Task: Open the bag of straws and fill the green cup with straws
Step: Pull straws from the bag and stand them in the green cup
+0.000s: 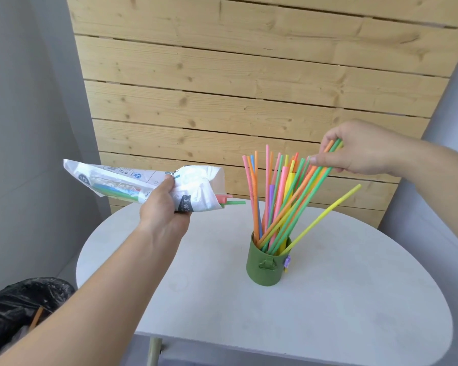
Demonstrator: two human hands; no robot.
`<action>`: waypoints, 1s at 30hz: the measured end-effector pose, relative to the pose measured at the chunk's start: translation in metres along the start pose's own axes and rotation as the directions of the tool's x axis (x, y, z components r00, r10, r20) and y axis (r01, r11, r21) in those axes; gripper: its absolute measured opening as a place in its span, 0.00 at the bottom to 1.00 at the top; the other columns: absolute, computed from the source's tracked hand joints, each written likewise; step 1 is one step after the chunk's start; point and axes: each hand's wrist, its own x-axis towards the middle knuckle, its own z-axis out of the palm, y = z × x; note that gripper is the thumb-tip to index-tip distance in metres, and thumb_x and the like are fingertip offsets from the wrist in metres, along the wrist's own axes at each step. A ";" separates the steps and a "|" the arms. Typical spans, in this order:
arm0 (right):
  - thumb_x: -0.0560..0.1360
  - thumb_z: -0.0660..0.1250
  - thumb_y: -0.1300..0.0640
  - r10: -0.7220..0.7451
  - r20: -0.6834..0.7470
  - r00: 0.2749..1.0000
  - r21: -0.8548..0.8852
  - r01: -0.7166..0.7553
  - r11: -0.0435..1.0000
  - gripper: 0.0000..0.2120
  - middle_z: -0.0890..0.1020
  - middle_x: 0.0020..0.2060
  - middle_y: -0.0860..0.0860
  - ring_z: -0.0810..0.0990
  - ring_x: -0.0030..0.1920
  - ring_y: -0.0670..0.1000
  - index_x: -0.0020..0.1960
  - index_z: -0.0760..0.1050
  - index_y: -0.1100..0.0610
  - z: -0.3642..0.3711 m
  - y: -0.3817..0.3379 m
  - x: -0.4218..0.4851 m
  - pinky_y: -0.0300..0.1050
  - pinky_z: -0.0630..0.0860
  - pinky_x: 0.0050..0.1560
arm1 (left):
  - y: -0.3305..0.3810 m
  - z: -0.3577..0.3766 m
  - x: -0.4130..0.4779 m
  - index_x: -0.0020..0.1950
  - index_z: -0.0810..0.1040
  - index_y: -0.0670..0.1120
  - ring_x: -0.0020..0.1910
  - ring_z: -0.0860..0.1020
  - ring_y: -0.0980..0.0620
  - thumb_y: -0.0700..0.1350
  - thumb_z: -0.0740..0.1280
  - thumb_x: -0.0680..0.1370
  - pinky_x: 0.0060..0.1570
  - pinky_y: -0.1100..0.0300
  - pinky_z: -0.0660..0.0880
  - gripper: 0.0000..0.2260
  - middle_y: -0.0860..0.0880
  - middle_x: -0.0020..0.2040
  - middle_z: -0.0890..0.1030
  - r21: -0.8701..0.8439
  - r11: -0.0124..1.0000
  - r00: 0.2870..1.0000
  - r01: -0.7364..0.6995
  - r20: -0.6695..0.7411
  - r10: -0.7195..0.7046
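A green cup [266,268] stands on the white table [222,299], right of centre, holding several coloured straws [275,191] that fan upward. My right hand [362,149] is above and to the right of the cup and pinches the top ends of a few green and orange straws [312,186] whose lower ends sit in the cup. One yellow straw [328,212] leans out to the right. My left hand [167,204] grips a white plastic straw bag [132,180] held level left of the cup; red and green straw ends [230,200] poke from its open end.
A wooden slat panel [249,88] stands behind the table against grey walls. A bin lined with a black bag [21,305] sits on the floor at the lower left, beside the table's edge.
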 end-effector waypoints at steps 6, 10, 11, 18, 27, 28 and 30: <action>0.72 0.71 0.39 -0.087 -0.012 0.996 -0.218 0.082 0.973 0.15 0.79 0.37 0.48 0.76 0.39 0.51 0.41 0.76 0.51 0.024 -0.016 0.017 0.46 0.70 0.36 | 0.000 0.002 -0.002 0.71 0.77 0.42 0.50 0.89 0.48 0.40 0.72 0.81 0.39 0.50 0.87 0.18 0.46 0.58 0.87 0.008 1.000 1.000 0.001 0.008 -0.001; 0.75 0.64 0.37 -0.202 -0.179 0.963 -0.316 0.138 0.939 0.17 0.77 0.39 0.49 0.75 0.43 0.56 0.44 0.74 0.51 0.045 -0.023 0.016 0.48 0.72 0.40 | 0.001 0.005 -0.005 0.71 0.77 0.42 0.50 0.88 0.48 0.40 0.72 0.82 0.39 0.49 0.87 0.17 0.45 0.59 0.87 0.000 1.000 1.000 -0.001 0.010 0.001; 0.76 0.62 0.37 -0.227 -0.205 0.952 -0.327 0.152 0.933 0.17 0.76 0.41 0.49 0.75 0.44 0.56 0.47 0.74 0.51 0.050 -0.024 0.015 0.48 0.71 0.40 | 0.001 0.006 -0.006 0.71 0.77 0.42 0.50 0.88 0.48 0.40 0.72 0.82 0.39 0.49 0.87 0.17 0.45 0.59 0.87 -0.001 1.000 1.000 0.000 0.011 0.000; 0.79 0.56 0.37 -0.332 -0.226 0.916 -0.494 0.186 0.849 0.23 0.74 0.54 0.52 0.71 0.59 0.57 0.61 0.77 0.52 0.075 -0.018 0.018 0.53 0.68 0.58 | 0.001 0.006 -0.008 0.70 0.78 0.41 0.50 0.88 0.48 0.40 0.72 0.82 0.42 0.48 0.86 0.16 0.45 0.59 0.87 0.004 1.000 1.000 0.004 0.018 -0.004; 0.78 0.51 0.33 -0.339 -0.220 0.915 -0.533 0.179 0.827 0.29 0.74 0.66 0.50 0.65 0.67 0.56 0.72 0.69 0.48 0.074 -0.021 0.020 0.53 0.59 0.61 | 0.001 0.008 -0.011 0.70 0.78 0.41 0.51 0.88 0.48 0.39 0.71 0.82 0.43 0.47 0.86 0.16 0.45 0.59 0.87 0.009 1.000 1.000 0.000 0.018 0.000; 0.78 0.53 0.33 -0.336 -0.263 0.904 -0.498 0.171 0.850 0.30 0.74 0.67 0.50 0.64 0.68 0.56 0.73 0.67 0.48 0.072 -0.022 0.019 0.54 0.59 0.62 | 0.001 0.008 -0.012 0.70 0.78 0.41 0.52 0.88 0.48 0.39 0.71 0.82 0.44 0.47 0.86 0.16 0.45 0.59 0.87 0.008 1.000 1.000 0.001 0.019 -0.001; 0.77 0.57 0.35 -0.332 -0.392 0.858 -0.417 0.156 0.895 0.29 0.75 0.67 0.51 0.66 0.68 0.58 0.72 0.68 0.50 0.068 -0.026 0.014 0.54 0.60 0.62 | 0.002 0.008 -0.012 0.70 0.78 0.41 0.52 0.88 0.48 0.39 0.71 0.82 0.43 0.47 0.86 0.16 0.45 0.58 0.87 0.008 1.000 1.000 0.000 0.018 0.000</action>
